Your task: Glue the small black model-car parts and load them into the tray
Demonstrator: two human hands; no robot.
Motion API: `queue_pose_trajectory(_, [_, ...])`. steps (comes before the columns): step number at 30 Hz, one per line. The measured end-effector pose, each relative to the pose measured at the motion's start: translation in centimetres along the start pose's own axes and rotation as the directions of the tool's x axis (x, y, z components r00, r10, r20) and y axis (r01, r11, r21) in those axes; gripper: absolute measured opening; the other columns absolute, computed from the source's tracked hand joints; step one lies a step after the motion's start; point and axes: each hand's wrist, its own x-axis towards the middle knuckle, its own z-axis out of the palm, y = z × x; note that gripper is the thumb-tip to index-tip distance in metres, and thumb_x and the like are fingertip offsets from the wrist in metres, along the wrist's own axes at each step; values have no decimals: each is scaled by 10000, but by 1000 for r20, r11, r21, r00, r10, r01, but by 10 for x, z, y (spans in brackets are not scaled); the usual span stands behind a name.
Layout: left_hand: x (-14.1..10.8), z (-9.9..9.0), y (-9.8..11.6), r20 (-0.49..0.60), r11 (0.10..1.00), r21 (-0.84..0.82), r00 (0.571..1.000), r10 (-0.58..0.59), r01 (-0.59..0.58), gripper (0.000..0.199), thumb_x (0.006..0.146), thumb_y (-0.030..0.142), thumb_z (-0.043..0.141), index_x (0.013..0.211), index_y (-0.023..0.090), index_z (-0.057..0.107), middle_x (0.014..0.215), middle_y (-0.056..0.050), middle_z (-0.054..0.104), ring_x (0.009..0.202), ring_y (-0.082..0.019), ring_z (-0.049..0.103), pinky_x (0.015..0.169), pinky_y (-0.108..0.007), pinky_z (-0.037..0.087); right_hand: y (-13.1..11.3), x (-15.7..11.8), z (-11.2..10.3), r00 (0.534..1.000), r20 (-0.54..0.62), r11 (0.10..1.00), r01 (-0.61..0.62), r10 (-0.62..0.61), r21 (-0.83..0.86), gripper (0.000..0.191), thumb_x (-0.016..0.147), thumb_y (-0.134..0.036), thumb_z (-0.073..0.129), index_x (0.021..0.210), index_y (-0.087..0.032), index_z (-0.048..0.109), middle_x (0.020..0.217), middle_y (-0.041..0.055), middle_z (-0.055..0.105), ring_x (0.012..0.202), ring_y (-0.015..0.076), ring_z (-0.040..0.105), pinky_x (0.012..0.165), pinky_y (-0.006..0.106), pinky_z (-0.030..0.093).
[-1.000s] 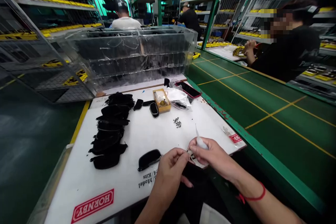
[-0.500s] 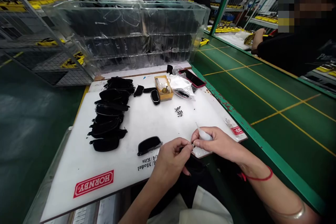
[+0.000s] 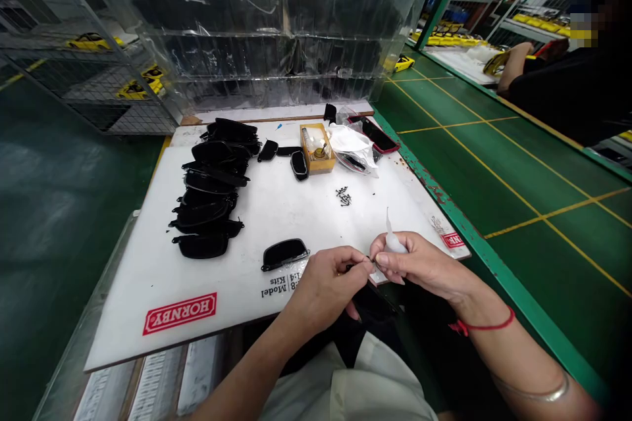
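Observation:
My right hand [image 3: 419, 266] is closed around a small white squeeze bottle with a thin nozzle [image 3: 395, 241] that points upward. Its thumb and forefinger also pinch at something tiny and dark. My left hand [image 3: 333, 279] is closed, with its fingertips meeting those of the right hand. A dark part shows between its fingers, mostly hidden, so I cannot tell its kind. On the white board [image 3: 237, 316], a single black curved panel with a clear edge [image 3: 285, 254] lies left of my hands. Beyond them lies a small pile of tiny black pieces [image 3: 344, 196].
Stacked black panels [image 3: 207, 210] line the board's left side. A yellow box [image 3: 318, 161], a white plastic bag [image 3: 353, 145] and a phone [image 3: 378, 135] lie toward the back. Behind stands a clear partitioned bin [image 3: 237, 46]. A co-worker's arm [image 3: 516, 69] shows at right.
The view has tipped downward, so the board sits higher. The bottle's nozzle now stands more upright, and the right fingers have curled further around. Both hands stay together at the fingertips.

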Motion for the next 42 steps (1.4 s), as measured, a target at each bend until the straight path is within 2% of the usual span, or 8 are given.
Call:
queue_pose_trajectory(8, [-3, 2, 6, -55, 990, 128, 997, 62, -54, 208, 834, 336, 487, 759, 234, 652, 575, 62, 521, 438, -71, 536, 399, -156, 429, 2, 0, -2, 1000, -19, 999, -8, 7, -35, 305, 748, -407, 695, 803, -120, 608, 590, -15, 509, 533, 67, 407, 504, 212, 288])
queue_pose_trajectory(14, [-4, 3, 3, -56, 994, 88, 996, 62, -57, 239, 857, 406, 468, 826, 234, 630, 621, 62, 550, 452, -83, 591, 413, -163, 405, 5, -3, -1, 993, -94, 996, 69, -74, -60, 273, 770, -396, 681, 786, -144, 580, 598, -34, 486, 571, 68, 395, 548, 212, 293])
queue_pose_trajectory(18, [-2, 3, -2, -47, 996, 63, 997, 68, -65, 280, 861, 436, 462, 798, 215, 623, 611, 54, 549, 453, -91, 601, 406, -163, 377, 7, -3, 4, 983, -168, 995, 64, -77, -78, 258, 786, -395, 666, 794, -151, 582, 615, -31, 510, 600, 76, 434, 582, 210, 328])
queue_pose_trajectory(22, [4, 3, -5, -128, 998, 31, 990, 53, -49, 319, 853, 475, 467, 795, 199, 618, 612, 44, 555, 436, -90, 588, 425, -174, 393, 11, -1, 7, 961, -259, 995, 76, -92, -72, 251, 793, -397, 657, 813, -159, 581, 624, -23, 540, 587, 83, 453, 571, 215, 350])
queue_pose_trajectory(26, [5, 4, -4, -192, 1000, -3, 981, 25, -26, 322, 842, 480, 487, 752, 190, 595, 579, 55, 523, 411, -88, 580, 421, -177, 389, 17, -4, 5, 954, -277, 993, 97, -113, -73, 254, 779, -389, 670, 850, -158, 593, 680, 4, 576, 628, 109, 502, 600, 237, 400])
queue_pose_trajectory(30, [5, 5, -3, -205, 1000, -22, 979, 7, -12, 318, 836, 472, 502, 725, 185, 581, 550, 57, 512, 397, -91, 574, 399, -176, 359, 19, -9, 5, 942, -310, 983, 77, -125, -164, 292, 738, -406, 702, 871, -161, 612, 708, 10, 584, 618, 115, 507, 573, 239, 418])
queue_pose_trajectory(35, [5, 7, -3, -195, 1000, -13, 981, 5, -7, 335, 838, 486, 490, 712, 187, 571, 535, 54, 491, 407, -97, 576, 405, -179, 355, 13, -12, 12, 903, -340, 920, 131, -264, -368, 243, 756, -411, 680, 815, -178, 642, 772, 17, 613, 660, 116, 525, 579, 224, 424])
queue_pose_trajectory(42, [4, 10, -2, -176, 1000, -10, 984, 17, -19, 339, 852, 479, 471, 715, 184, 567, 547, 59, 497, 411, -97, 585, 425, -190, 363, 16, -16, 17, 880, -382, 908, 116, -281, -402, 232, 776, -409, 653, 797, -180, 620, 709, 4, 592, 591, 103, 491, 530, 221, 390])
